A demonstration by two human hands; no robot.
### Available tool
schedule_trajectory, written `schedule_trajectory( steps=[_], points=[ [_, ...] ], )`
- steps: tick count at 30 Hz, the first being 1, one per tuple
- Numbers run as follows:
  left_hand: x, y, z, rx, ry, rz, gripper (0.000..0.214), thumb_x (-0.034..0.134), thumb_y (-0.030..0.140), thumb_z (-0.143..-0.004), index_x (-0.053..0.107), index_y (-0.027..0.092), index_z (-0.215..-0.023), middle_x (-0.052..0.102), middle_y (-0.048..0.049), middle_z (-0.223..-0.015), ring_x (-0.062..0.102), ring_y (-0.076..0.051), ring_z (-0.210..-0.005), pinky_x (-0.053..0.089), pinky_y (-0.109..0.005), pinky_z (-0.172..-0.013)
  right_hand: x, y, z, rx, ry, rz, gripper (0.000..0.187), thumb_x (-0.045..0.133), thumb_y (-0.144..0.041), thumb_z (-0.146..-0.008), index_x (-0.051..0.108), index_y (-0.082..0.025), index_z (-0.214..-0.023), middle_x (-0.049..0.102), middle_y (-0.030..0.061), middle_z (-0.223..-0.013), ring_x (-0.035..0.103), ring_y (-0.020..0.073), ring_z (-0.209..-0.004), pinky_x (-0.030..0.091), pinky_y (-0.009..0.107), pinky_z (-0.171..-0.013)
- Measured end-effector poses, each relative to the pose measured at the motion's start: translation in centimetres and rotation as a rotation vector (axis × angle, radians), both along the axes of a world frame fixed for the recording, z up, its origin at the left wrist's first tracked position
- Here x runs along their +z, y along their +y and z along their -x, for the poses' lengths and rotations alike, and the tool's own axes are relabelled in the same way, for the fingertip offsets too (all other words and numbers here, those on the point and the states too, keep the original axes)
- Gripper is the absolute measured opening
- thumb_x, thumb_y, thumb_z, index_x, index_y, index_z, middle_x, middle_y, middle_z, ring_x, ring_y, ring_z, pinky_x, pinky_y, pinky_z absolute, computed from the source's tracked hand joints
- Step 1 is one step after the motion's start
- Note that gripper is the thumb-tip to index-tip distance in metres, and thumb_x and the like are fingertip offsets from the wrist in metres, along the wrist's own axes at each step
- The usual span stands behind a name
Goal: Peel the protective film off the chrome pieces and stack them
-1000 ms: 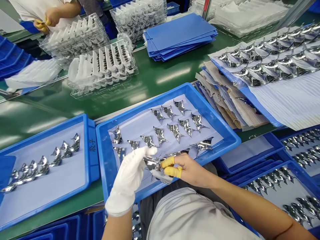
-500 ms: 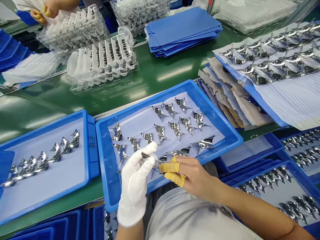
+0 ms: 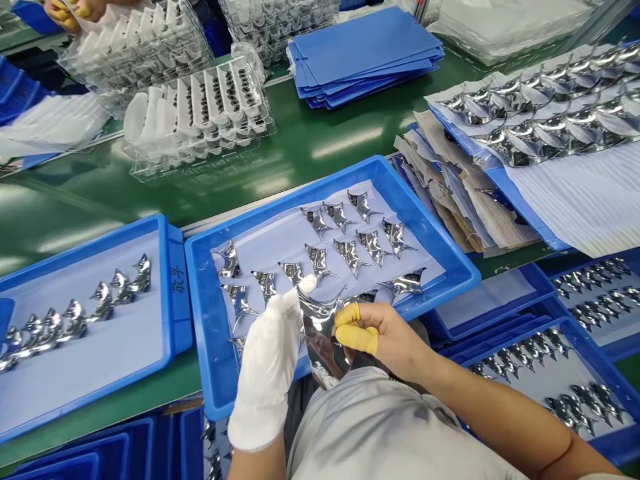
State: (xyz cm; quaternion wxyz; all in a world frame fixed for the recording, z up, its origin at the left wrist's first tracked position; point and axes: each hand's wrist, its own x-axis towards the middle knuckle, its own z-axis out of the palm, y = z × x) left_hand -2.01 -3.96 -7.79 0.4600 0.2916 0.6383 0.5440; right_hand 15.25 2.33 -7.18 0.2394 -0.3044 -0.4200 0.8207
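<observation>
A shiny chrome-like metal part (image 3: pixel 320 333) with pointed corners is held between my two hands, its broad mirror face turned up toward me. My left hand (image 3: pixel 267 363), in a white glove, is closed on its left edge. On the opposite edge, my right hand (image 3: pixel 385 330) pinches with thumb and fingers covered by yellow finger cots. Below the part lies a blue tray (image 3: pixel 213 373), lined with white sheets. Several similar chrome parts (image 3: pixel 351 257) rest in it in loose rows; my hands and the held part hide some of the near ones.
At left another blue tray (image 3: pixel 163 293) carries a row of chrome parts. Clear plastic racks (image 3: pixel 200 120) and stacked blue sheets (image 3: pixel 365 50) stand at the back. Larger chrome parts (image 3: pixel 545 133) line the right side. A co-worker's hands (image 3: pixel 75 10) show at top left.
The metal part has turned from nearly edge-on to showing its wide mirror face. My right hand has shifted slightly right along with it. The whole view has moved a little.
</observation>
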Motion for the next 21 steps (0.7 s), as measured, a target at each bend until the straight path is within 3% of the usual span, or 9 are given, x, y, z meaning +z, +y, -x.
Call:
schedule_trajectory(
  steps=[4, 7, 12, 17, 21],
  points=[
    [0.63, -0.13, -0.58, -0.193, -0.181, -0.006, 0.066, 0.080, 0.041, -0.075, 0.059, 0.027, -0.137, 0.061, -0.0069, -0.139, 0.053, -0.032, -0.131, 0.046, -0.043, -0.110, -0.21, -0.04, 0.14, -0.004, 0.077, 0.052, 0.026, 0.076, -0.035, -0.079, 0.062, -0.015, -0.073, 0.056, -0.0038, -0.063, 0.057, 0.0088, -0.055, 0.049, 0.022, -0.059],
    [0.76, 0.03, -0.64, -0.215, -0.294, 0.021, 0.073, 0.081, 0.025, -0.074, 0.053, 0.031, -0.142, 0.059, -0.0046, -0.141, 0.057, -0.032, -0.127, 0.049, -0.042, -0.106, -0.45, -0.23, 0.17, 0.034, 0.090, 0.051, 0.029, 0.074, -0.041, -0.083, 0.064, -0.015, -0.077, 0.060, -0.0023, -0.066, 0.059, 0.0097, -0.057, 0.050, 0.023, -0.060],
    [0.52, 0.24, -0.45, -0.152, -0.366, -0.033, 0.052, 0.072, 0.026, -0.084, 0.062, 0.024, -0.134, 0.068, -0.0100, -0.127, 0.063, -0.029, -0.116, 0.054, -0.037, -0.095, -0.27, -0.34, 0.21, 0.052, 0.045, 0.056, 0.031, 0.074, -0.044, -0.081, 0.066, -0.014, -0.079, 0.062, -0.0016, -0.072, 0.062, 0.0099, -0.058, 0.053, 0.025, -0.062],
    [0.29, 0.40, -0.70, -0.134, -0.416, 0.013, 0.053, 0.073, 0.024, -0.082, 0.062, 0.022, -0.134, 0.070, -0.0110, -0.120, 0.069, -0.024, -0.097, 0.057, -0.033, -0.082, -0.22, -0.41, 0.38, 0.049, 0.055, 0.108, 0.028, 0.074, -0.039, -0.082, 0.064, -0.014, -0.078, 0.059, -0.0027, -0.071, 0.063, 0.0102, -0.058, 0.054, 0.026, -0.063],
    [0.45, 0.34, -0.99, -0.134, -0.508, 0.087, 0.057, 0.076, 0.023, -0.079, 0.061, 0.021, -0.134, 0.074, -0.0069, -0.096, 0.067, -0.017, -0.073, 0.057, -0.027, -0.066, -0.66, -0.55, 0.59, 0.026, 0.061, 0.143, 0.029, 0.078, -0.038, -0.078, 0.062, -0.014, -0.076, 0.058, -0.0038, -0.066, 0.063, 0.0110, -0.056, 0.051, 0.024, -0.059]
  ],
)
